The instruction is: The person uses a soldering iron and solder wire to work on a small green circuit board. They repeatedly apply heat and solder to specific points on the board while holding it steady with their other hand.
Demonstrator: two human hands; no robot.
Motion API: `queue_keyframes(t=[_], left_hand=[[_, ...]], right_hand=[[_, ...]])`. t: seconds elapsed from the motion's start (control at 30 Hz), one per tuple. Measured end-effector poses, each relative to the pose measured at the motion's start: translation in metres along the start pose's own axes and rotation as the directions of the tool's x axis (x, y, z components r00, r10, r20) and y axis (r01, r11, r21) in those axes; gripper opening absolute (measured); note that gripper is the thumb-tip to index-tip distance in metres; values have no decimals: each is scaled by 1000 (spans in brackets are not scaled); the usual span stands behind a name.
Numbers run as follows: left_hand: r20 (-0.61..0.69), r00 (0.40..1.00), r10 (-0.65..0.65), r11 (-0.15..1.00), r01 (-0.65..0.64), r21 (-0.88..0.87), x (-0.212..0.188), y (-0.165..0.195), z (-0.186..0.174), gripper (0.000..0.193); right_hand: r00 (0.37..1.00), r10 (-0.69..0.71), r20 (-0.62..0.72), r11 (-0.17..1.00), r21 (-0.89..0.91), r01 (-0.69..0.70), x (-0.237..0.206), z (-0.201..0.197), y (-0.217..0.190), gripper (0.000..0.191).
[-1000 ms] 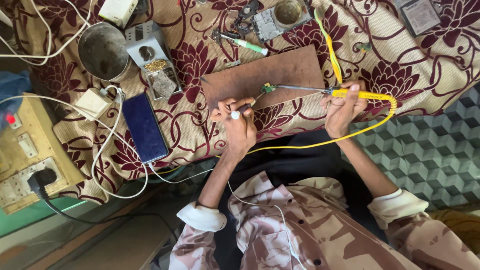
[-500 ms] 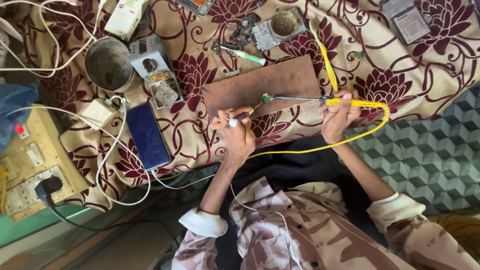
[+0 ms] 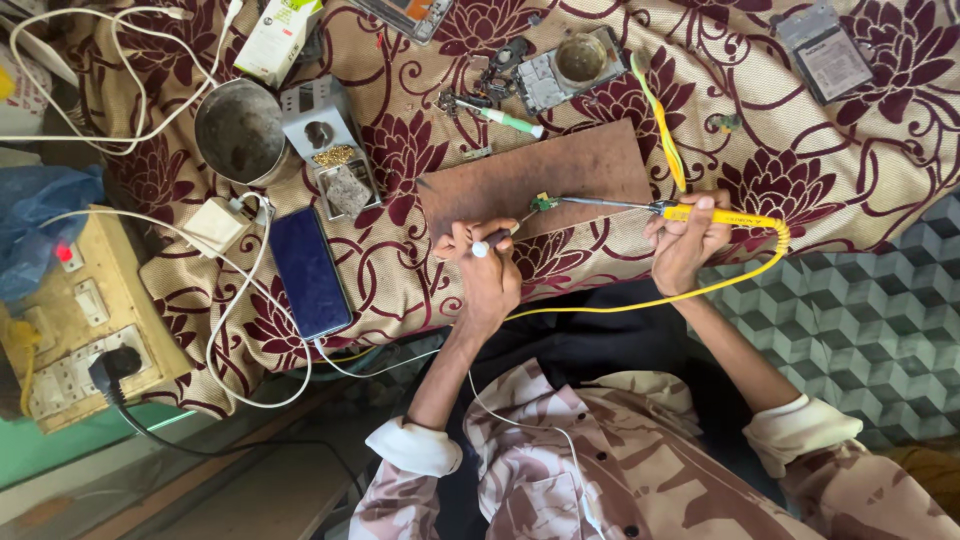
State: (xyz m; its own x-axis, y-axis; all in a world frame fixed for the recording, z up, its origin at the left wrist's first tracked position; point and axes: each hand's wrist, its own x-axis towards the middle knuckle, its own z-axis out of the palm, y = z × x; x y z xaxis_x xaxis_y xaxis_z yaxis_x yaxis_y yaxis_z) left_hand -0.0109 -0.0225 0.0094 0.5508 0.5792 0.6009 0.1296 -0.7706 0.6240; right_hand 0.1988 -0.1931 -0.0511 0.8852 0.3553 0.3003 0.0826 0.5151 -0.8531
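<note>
On brown board [image 3: 560, 170]: one soldering iron [image 3: 700, 212].

We take the wooden board [image 3: 530, 178] as our landmark. On it lies a small circuit board [image 3: 544, 202], the soldering iron [image 3: 680, 211] reaching in from its right. Behind it sit a screwdriver [image 3: 505, 119] and a small round tin [image 3: 581, 58]. To its left stand a soldering stand [image 3: 330, 150], then a metal cup [image 3: 240, 130]. A smartphone [image 3: 309, 272] lies left and nearer us, and a switchboard [image 3: 70, 320] sits farthest left.
</note>
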Motion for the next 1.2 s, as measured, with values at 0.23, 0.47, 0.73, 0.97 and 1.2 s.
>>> queue_keyframes(t=[0.23, 0.47, 0.73, 0.97, 1.2], left_hand=[[-4, 1000, 12, 1000, -12, 27, -1, -1, 1, 18], [5, 1000, 3, 1000, -3, 27, -2, 0, 0, 19], [-18, 999, 34, 999, -33, 24, 0, 1, -2, 21], [-2, 999, 45, 998, -45, 45, 2, 0, -2, 20], [-12, 999, 41, 998, -40, 38, 0, 1, -1, 19]], right_hand=[[999, -34, 9, 999, -30, 34, 1, 3, -1, 30], [998, -44, 34, 998, -49, 45, -1, 5, -4, 32], [999, -41, 34, 998, -50, 43, -4, 3, -3, 32], [997, -67, 23, 998, -8, 67, -2, 3, 1, 30], [998, -59, 35, 998, -26, 59, -3, 2, -1, 28]])
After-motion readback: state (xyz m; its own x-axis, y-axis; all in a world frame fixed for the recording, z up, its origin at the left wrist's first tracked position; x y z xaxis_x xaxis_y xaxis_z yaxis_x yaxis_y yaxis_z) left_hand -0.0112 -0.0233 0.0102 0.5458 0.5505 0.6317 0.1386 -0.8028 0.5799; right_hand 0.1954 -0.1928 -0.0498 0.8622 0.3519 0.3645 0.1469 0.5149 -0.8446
